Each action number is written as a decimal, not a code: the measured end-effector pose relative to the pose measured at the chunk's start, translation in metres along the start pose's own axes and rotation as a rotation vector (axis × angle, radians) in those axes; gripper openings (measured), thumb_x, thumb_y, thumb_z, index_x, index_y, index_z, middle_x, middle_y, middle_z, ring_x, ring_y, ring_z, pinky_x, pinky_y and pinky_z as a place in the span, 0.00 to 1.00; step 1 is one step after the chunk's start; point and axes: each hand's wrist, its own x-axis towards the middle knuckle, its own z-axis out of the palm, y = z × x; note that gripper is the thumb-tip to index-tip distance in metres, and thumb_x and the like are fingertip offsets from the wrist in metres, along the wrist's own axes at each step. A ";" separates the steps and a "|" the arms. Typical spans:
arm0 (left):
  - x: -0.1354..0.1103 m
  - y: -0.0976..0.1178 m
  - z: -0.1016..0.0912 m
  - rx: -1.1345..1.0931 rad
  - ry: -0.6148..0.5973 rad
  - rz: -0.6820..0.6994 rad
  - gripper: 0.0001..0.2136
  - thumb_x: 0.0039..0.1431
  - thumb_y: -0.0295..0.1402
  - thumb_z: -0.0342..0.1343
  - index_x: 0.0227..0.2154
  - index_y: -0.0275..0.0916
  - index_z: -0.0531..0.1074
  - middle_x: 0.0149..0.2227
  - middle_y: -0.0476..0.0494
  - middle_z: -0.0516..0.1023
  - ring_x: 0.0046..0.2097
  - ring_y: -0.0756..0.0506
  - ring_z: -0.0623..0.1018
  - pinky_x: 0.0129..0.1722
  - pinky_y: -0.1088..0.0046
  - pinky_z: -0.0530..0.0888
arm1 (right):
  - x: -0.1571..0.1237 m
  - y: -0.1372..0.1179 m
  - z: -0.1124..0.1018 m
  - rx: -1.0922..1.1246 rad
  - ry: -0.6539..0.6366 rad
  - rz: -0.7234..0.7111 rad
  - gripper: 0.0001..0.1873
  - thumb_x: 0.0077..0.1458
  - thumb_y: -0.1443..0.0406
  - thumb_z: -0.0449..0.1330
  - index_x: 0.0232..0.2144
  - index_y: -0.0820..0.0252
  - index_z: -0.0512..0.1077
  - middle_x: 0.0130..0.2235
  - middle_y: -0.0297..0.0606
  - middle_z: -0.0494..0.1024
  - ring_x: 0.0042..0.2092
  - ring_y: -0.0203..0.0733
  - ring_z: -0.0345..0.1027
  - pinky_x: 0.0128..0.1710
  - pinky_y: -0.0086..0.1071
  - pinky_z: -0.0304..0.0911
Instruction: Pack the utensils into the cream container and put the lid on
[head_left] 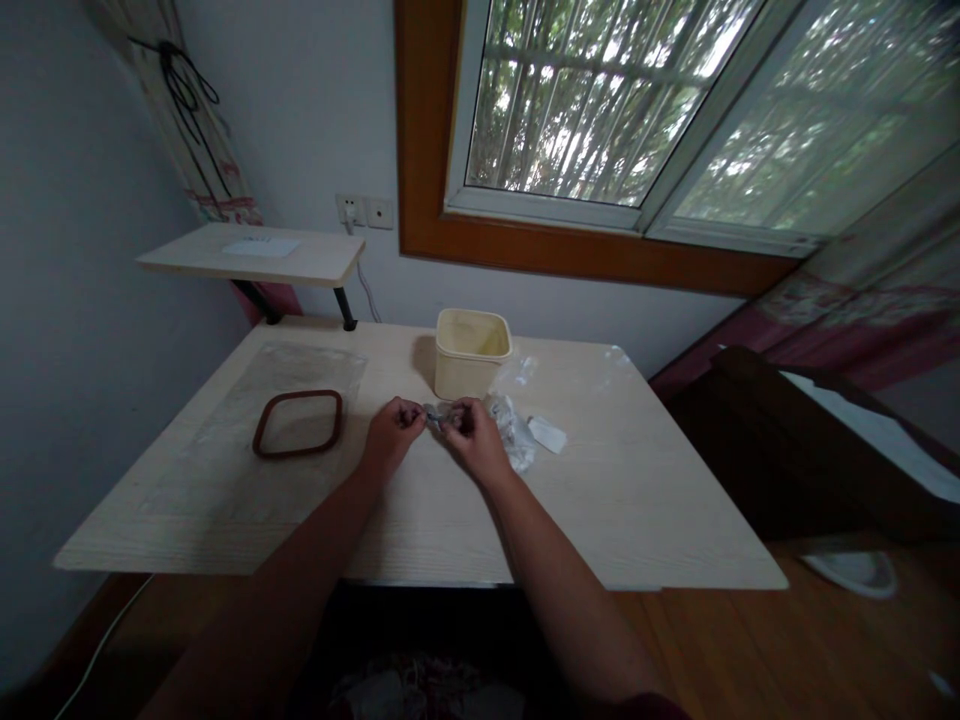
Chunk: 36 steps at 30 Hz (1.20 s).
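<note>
Both my hands meet over the middle of the pale wooden table [637, 500]. My left hand [390, 436] and my right hand [474, 436] are closed, pinching a small grey object [437, 412] between their fingertips; I cannot make out what it is. Just behind them stands a cream square plastic container [471, 352] with no lid. Crumpled clear plastic wrap [514, 428] lies beside my right hand, with a small white tag [549, 434] next to it.
A brown rounded-square ring [298, 423] lies on a clear sheet [255, 440] at the table's left. A small raised shelf [255, 254] stands at the back left corner. A window is behind; dark furniture [810, 450] stands to the right.
</note>
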 end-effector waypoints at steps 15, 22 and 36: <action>0.002 0.003 0.002 -0.138 0.079 0.028 0.13 0.51 0.32 0.61 0.23 0.41 0.59 0.30 0.49 0.78 0.32 0.50 0.75 0.35 0.73 0.71 | 0.003 -0.005 -0.006 -0.067 -0.005 -0.306 0.07 0.63 0.68 0.54 0.38 0.55 0.73 0.37 0.39 0.76 0.42 0.44 0.71 0.44 0.38 0.66; 0.000 0.002 0.002 -0.099 0.053 0.128 0.13 0.53 0.32 0.60 0.23 0.42 0.59 0.31 0.48 0.78 0.34 0.48 0.77 0.38 0.71 0.72 | 0.002 -0.012 -0.006 -0.049 -0.004 -0.344 0.07 0.62 0.64 0.61 0.43 0.54 0.73 0.42 0.41 0.76 0.45 0.46 0.70 0.47 0.40 0.68; -0.003 0.000 0.004 0.059 0.147 0.291 0.12 0.53 0.28 0.60 0.24 0.42 0.60 0.32 0.47 0.78 0.35 0.48 0.79 0.39 0.71 0.73 | 0.001 -0.012 -0.007 -0.044 0.050 -0.333 0.06 0.62 0.68 0.60 0.34 0.54 0.77 0.38 0.38 0.78 0.43 0.42 0.73 0.45 0.36 0.69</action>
